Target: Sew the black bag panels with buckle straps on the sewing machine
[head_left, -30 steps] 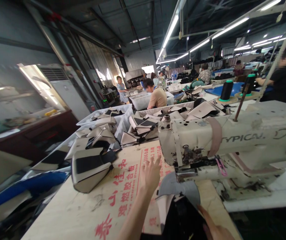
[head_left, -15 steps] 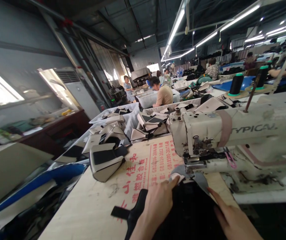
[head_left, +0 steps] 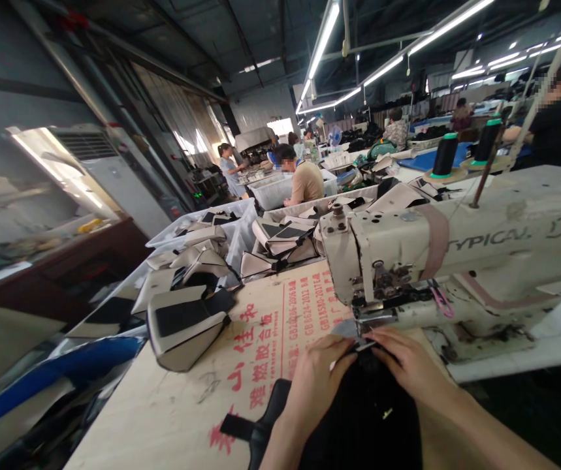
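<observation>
Both hands pinch the edge of a black fabric piece just in front of the sewing machine. My left hand grips it from the left, thumb and fingers together. From the right, my right hand holds the same edge, its fingertips close to the left ones. A grey part of the piece lies beyond my fingers, by the machine's arm and needle area. The exact seam between the fingertips is too small to make out. A black strap sticks out left of my left wrist.
A printed plywood board forms the work surface. On its far left edge rests a beige and black sewn piece. White bins with similar pieces stand behind. Black thread cones rise behind the machine. A person in a tan shirt bends over a bin.
My right hand has moved up and left to the fabric's edge beside my left hand, which has drawn its fingers into a pinch. The view has turned slightly right.
</observation>
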`<control>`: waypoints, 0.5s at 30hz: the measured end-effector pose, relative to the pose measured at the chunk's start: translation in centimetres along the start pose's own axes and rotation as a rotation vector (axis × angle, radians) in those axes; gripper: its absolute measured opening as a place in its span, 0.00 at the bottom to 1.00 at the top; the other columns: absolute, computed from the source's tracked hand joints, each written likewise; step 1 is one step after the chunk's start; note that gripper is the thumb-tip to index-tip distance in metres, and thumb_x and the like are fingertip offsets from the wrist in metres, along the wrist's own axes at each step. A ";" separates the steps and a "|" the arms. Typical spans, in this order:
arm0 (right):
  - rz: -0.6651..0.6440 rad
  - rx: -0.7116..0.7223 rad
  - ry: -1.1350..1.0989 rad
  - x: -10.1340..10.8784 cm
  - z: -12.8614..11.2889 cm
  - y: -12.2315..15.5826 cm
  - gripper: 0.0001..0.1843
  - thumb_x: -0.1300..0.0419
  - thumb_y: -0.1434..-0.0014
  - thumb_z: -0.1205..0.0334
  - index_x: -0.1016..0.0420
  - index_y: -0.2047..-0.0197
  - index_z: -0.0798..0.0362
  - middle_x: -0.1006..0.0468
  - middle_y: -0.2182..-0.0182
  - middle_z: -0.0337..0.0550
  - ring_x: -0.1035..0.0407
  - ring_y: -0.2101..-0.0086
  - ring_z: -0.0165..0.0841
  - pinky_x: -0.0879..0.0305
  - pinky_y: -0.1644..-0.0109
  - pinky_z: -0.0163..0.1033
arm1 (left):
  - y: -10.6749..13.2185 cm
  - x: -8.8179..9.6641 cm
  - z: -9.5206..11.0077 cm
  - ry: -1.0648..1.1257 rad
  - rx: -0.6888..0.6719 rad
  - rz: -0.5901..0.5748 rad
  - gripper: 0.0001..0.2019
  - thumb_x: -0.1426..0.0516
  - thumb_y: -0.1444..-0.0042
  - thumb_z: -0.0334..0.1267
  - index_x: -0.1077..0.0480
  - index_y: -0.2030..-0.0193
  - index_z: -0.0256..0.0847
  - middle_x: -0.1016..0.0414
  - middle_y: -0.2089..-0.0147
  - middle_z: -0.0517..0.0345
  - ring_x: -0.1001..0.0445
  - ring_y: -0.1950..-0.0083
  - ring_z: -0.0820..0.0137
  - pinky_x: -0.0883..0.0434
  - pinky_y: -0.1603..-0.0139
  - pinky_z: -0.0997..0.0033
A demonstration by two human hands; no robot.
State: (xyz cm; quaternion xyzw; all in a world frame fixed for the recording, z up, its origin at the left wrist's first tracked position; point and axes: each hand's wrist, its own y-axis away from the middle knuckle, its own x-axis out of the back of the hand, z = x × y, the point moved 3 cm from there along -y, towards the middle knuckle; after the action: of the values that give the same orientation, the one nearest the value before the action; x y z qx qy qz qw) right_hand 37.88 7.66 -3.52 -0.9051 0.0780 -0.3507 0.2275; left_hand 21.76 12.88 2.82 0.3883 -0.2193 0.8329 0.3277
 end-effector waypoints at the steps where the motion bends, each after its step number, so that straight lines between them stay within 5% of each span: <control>1: -0.016 0.012 -0.018 -0.1 0.1 0.0 0.14 0.51 0.40 0.63 0.33 0.51 0.50 0.28 0.57 0.44 0.34 0.55 0.33 0.37 0.48 0.43 | -0.1 -0.1 -0.1 0.020 -0.011 -0.010 0.11 0.51 0.42 0.36 0.31 0.55 0.48 0.28 0.56 0.63 0.31 0.55 0.72 0.35 0.53 0.75; 8: -0.122 -0.110 -0.116 -0.3 0.0 0.3 0.11 0.52 0.39 0.61 0.31 0.66 0.54 0.28 0.68 0.44 0.34 0.62 0.33 0.36 0.56 0.40 | -0.5 -1.7 -1.1 0.030 -0.076 0.035 0.06 0.50 0.41 0.36 0.35 0.59 0.43 0.28 0.61 0.62 0.29 0.60 0.74 0.34 0.58 0.76; 12: -0.101 -0.138 -0.166 -0.4 -0.2 0.2 0.10 0.53 0.39 0.62 0.32 0.64 0.54 0.29 0.68 0.44 0.35 0.62 0.33 0.38 0.56 0.39 | -0.7 -2.4 -1.5 -0.019 -0.102 0.162 0.05 0.50 0.42 0.35 0.39 0.58 0.40 0.29 0.63 0.59 0.29 0.63 0.72 0.33 0.62 0.74; 15: -0.113 -0.135 -0.184 -0.5 -0.4 0.2 0.10 0.53 0.39 0.62 0.32 0.63 0.54 0.29 0.66 0.43 0.36 0.60 0.33 0.39 0.55 0.39 | -0.6 -2.7 -1.7 -0.040 -0.159 0.152 0.07 0.51 0.41 0.33 0.36 0.57 0.42 0.28 0.62 0.59 0.30 0.61 0.72 0.33 0.60 0.73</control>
State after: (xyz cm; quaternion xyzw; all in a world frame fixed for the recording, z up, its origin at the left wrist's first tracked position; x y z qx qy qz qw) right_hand 37.28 7.46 -3.63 -0.9496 0.0291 -0.2724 0.1522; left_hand 22.68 13.35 -0.28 0.3598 -0.3202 0.8273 0.2891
